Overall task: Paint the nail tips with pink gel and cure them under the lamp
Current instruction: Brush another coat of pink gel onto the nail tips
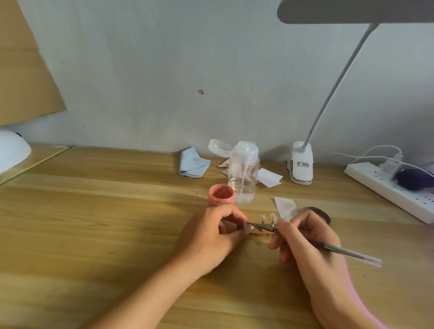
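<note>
My left hand (211, 232) pinches the left end of a small nail-tip holder (262, 231) on the wooden table (83, 233); two pale nail tips (268, 217) stand up from it. My right hand (304, 239) grips a thin grey brush (344, 250), whose point reaches left to a nail tip beside my left fingertips. An open pot of pink gel (220, 195) stands just behind my left hand. The white curing lamp (5, 152) sits at the far left edge, partly cut off.
A clear pump bottle (243, 173) with its cap flipped open stands behind the pot. Near it lie a blue cloth (193, 163), paper slips (285, 206) and a dark lid (318, 213). A clip-on desk lamp (301, 163) and a white power strip (396, 192) occupy the back right.
</note>
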